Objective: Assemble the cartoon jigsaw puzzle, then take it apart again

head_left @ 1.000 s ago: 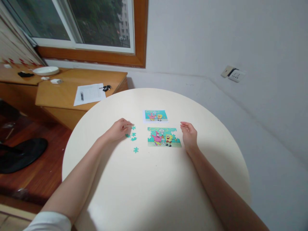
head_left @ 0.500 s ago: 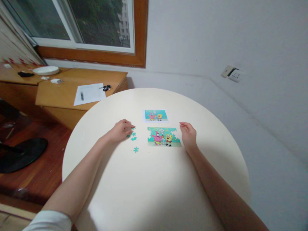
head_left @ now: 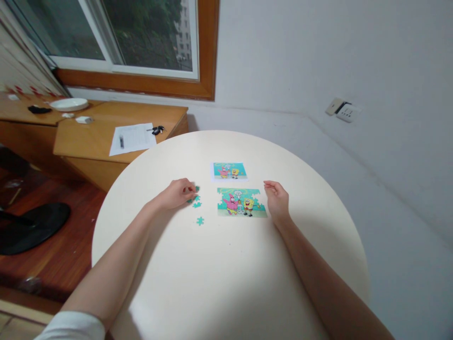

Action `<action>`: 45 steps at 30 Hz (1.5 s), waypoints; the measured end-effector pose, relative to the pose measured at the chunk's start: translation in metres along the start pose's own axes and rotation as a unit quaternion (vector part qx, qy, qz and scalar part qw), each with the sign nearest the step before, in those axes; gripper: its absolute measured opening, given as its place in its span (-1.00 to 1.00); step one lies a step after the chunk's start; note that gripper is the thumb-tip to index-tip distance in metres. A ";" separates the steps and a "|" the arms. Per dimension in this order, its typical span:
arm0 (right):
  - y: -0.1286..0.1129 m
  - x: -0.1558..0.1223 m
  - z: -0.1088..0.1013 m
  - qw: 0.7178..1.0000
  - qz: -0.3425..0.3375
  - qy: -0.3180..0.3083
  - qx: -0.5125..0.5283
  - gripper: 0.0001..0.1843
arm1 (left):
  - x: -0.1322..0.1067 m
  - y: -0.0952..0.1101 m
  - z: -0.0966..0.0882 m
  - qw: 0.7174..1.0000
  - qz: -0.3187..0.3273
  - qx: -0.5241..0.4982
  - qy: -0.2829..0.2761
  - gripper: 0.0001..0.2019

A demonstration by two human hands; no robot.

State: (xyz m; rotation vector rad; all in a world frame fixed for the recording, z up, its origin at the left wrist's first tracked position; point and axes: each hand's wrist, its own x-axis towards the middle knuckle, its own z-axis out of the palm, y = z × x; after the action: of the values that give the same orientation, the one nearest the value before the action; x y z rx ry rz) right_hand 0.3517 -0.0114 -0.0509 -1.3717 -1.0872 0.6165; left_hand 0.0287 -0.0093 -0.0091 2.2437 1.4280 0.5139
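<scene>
My left hand (head_left: 181, 192) is at the left of the puzzle, its fingertips pinched on a small green puzzle piece (head_left: 197, 188) that looks tilted up. Just below those fingers lie a few more loose green pieces (head_left: 197, 205), and a single piece (head_left: 200, 221) sits apart nearer to me. In the middle is the partly assembled jigsaw puzzle (head_left: 231, 206), a cartoon scene with gaps at its left and right edges. My right hand (head_left: 278, 198) rests on its side by the puzzle's right edge, holding nothing, with fingers loosely stretched out.
A small printed reference picture (head_left: 230, 171) lies behind the puzzle on the round white table (head_left: 226, 274). Beyond the table's left edge stands a wooden cabinet (head_left: 88, 141) bearing a paper sheet (head_left: 132, 138), keys (head_left: 157, 130) and a white dish (head_left: 70, 104).
My left index finger has drawn back and curled toward the thumb, and the green puzzle piece at its tip now looks tilted up. My right hand has stayed in place.
</scene>
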 end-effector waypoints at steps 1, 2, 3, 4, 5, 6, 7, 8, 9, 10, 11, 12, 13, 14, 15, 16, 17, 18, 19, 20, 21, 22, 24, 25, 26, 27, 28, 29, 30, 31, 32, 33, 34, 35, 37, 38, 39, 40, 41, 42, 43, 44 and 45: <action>0.000 0.000 0.000 1.000 -0.002 0.000 -0.002 -0.73 | 0.000 0.002 -0.001 1.000 -0.004 -0.005 -0.007 -0.79; 0.000 0.000 0.000 1.000 -0.004 0.000 -0.004 -0.74 | -0.001 0.004 -0.002 1.000 -0.006 -0.013 -0.016 -0.79; 0.000 0.000 0.000 1.000 -0.006 0.000 -0.003 -0.74 | -0.002 0.006 -0.004 0.999 -0.006 -0.023 -0.029 -0.80; 0.001 0.000 0.000 1.000 -0.007 0.000 -0.002 -0.74 | -0.003 0.009 -0.005 0.998 -0.003 -0.034 -0.046 -0.80; 0.001 0.000 0.000 1.000 -0.007 -0.001 -0.001 -0.74 | -0.003 0.013 -0.006 0.997 0.003 -0.043 -0.067 -0.81; 0.001 0.000 0.000 1.000 -0.007 -0.001 -0.002 -0.74 | -0.004 0.017 -0.007 0.995 0.011 -0.048 -0.092 -0.80; 0.001 0.000 0.001 1.000 -0.007 -0.001 -0.002 -0.73 | -0.005 0.021 -0.008 0.992 0.022 -0.050 -0.117 -0.80; 0.001 0.000 0.001 1.000 -0.006 0.000 -0.003 -0.73 | -0.006 0.025 -0.009 0.989 0.034 -0.049 -0.138 -0.78; 0.002 0.000 0.001 1.000 -0.005 0.000 -0.004 -0.73 | -0.007 0.029 -0.010 0.986 0.044 -0.047 -0.155 -0.77; 0.002 0.000 0.001 1.000 -0.004 0.000 -0.005 -0.72 | -0.008 0.032 -0.010 0.983 0.051 -0.046 -0.173 -0.77; 0.002 0.000 0.001 1.000 -0.004 0.000 -0.006 -0.72 | -0.009 0.036 -0.011 0.980 0.053 -0.043 -0.189 -0.79; 0.002 0.000 0.001 1.000 -0.004 0.000 -0.008 -0.72 | -0.010 0.039 -0.011 0.977 0.050 -0.039 -0.202 -0.81; 0.003 0.000 0.001 1.000 -0.004 -0.002 -0.009 -0.72 | -0.010 0.041 -0.011 0.975 0.044 -0.034 -0.215 -0.82; 0.003 0.000 0.001 1.000 -0.005 -0.003 -0.011 -0.72 | -0.011 0.044 -0.011 0.973 0.038 -0.026 -0.225 -0.83; 0.003 0.000 0.001 1.000 -0.006 -0.003 -0.012 -0.72 | -0.012 0.047 -0.011 0.972 0.035 -0.017 -0.233 -0.82; 0.002 0.000 0.001 1.000 -0.006 -0.003 -0.012 -0.72 | -0.012 0.049 -0.011 0.970 0.035 -0.006 -0.240 -0.81; 0.002 0.000 0.001 1.000 -0.006 -0.002 -0.011 -0.72 | -0.013 0.052 -0.011 0.969 0.040 0.005 -0.246 -0.80; 0.001 -0.001 0.001 1.000 -0.005 -0.001 -0.009 -0.73 | -0.013 0.054 -0.010 0.968 0.047 0.017 -0.248 -0.79; 0.000 -0.001 0.002 1.000 -0.005 0.001 -0.008 -0.73 | -0.014 0.056 -0.009 0.967 0.056 0.028 -0.248 -0.78; 0.000 -0.001 0.002 1.000 -0.005 0.002 -0.008 -0.73 | -0.014 0.058 -0.008 0.966 0.063 0.038 -0.247 -0.77; -0.001 -0.001 0.002 1.000 -0.004 0.002 -0.007 -0.73 | -0.014 0.059 -0.007 0.965 0.068 0.048 -0.247 -0.77; -0.001 -0.001 0.002 1.000 -0.003 0.003 -0.007 -0.74 | -0.015 0.059 -0.006 0.964 0.072 0.055 -0.249 -0.78; -0.002 -0.001 0.003 1.000 0.001 0.004 -0.007 -0.73 | -0.015 0.059 -0.005 0.961 0.076 0.067 -0.256 -0.80; -0.001 -0.001 0.003 1.000 0.003 0.004 -0.006 -0.73 | -0.015 0.059 -0.004 0.960 0.077 0.071 -0.259 -0.81; -0.001 -0.001 0.003 1.000 0.004 0.003 -0.006 -0.73 | -0.015 0.059 -0.004 0.959 0.076 0.074 -0.262 -0.82; 0.000 -0.001 0.003 1.000 0.003 0.001 -0.006 -0.73 | -0.014 0.059 -0.004 0.958 0.074 0.076 -0.265 -0.83; 0.000 -0.001 0.003 1.000 0.001 -0.002 -0.006 -0.73 | -0.014 0.060 -0.004 0.958 0.071 0.078 -0.266 -0.84; 0.001 -0.001 0.003 1.000 -0.001 -0.003 -0.007 -0.74 | -0.014 0.061 -0.004 0.958 0.068 0.080 -0.266 -0.84; 0.001 -0.001 0.003 1.000 -0.003 -0.003 -0.008 -0.74 | -0.014 0.062 -0.005 0.958 0.065 0.083 -0.266 -0.84; 0.002 -0.001 0.002 1.000 -0.004 -0.004 -0.010 -0.74 | -0.014 0.064 -0.006 0.959 0.061 0.085 -0.265 -0.84; 0.002 -0.001 0.002 1.000 -0.005 -0.004 -0.012 -0.74 | -0.015 0.065 -0.006 0.959 0.057 0.085 -0.263 -0.84; 0.002 -0.001 0.002 1.000 -0.005 -0.004 -0.014 -0.74 | -0.015 0.066 -0.007 0.961 0.054 0.085 -0.259 -0.85; 0.001 -0.001 0.002 1.000 -0.005 -0.005 -0.015 -0.74 | -0.015 0.068 -0.008 0.962 0.050 0.083 -0.255 -0.86; 0.001 -0.001 0.002 1.000 -0.005 -0.005 -0.016 -0.74 | -0.015 0.069 -0.008 0.963 0.047 0.081 -0.252 -0.86; 0.001 -0.001 0.002 1.000 -0.005 -0.005 -0.015 -0.74 | -0.016 0.070 -0.008 0.966 0.047 0.073 -0.245 -0.88; 0.000 -0.001 0.002 1.000 -0.004 -0.005 -0.015 -0.73 | -0.016 0.070 -0.008 0.967 0.048 0.070 -0.242 -0.88; 0.000 -0.001 0.002 1.000 -0.003 -0.005 -0.016 -0.73 | -0.016 0.071 -0.008 0.967 0.049 0.067 -0.240 -0.89; 0.000 -0.001 0.002 1.000 -0.002 -0.006 -0.018 -0.72 | -0.016 0.071 -0.008 0.968 0.049 0.065 -0.238 -0.90; 0.000 -0.001 0.003 1.000 -0.001 -0.006 -0.019 -0.72 | -0.016 0.071 -0.007 0.969 0.047 0.065 -0.236 -0.91; 0.001 -0.001 0.003 1.000 0.000 -0.007 -0.020 -0.71 | -0.016 0.071 -0.006 0.969 0.043 0.066 -0.234 -0.92; 0.001 -0.001 0.003 1.000 -0.001 -0.008 -0.019 -0.71 | -0.015 0.071 -0.006 0.969 0.040 0.068 -0.233 -0.92; 0.001 -0.001 0.003 1.000 -0.001 -0.008 -0.019 -0.71 | -0.015 0.070 -0.005 0.970 0.038 0.069 -0.231 -0.93; 0.001 -0.001 0.003 1.000 -0.002 -0.008 -0.018 -0.71 | -0.015 0.070 -0.005 0.971 0.039 0.071 -0.227 -0.93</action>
State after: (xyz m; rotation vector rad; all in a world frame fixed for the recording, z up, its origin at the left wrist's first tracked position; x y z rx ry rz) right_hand 0.3490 -0.0108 -0.0525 -1.3974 -1.1182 0.6077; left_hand 0.0729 -0.0486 0.0313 2.3364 1.1716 -0.0867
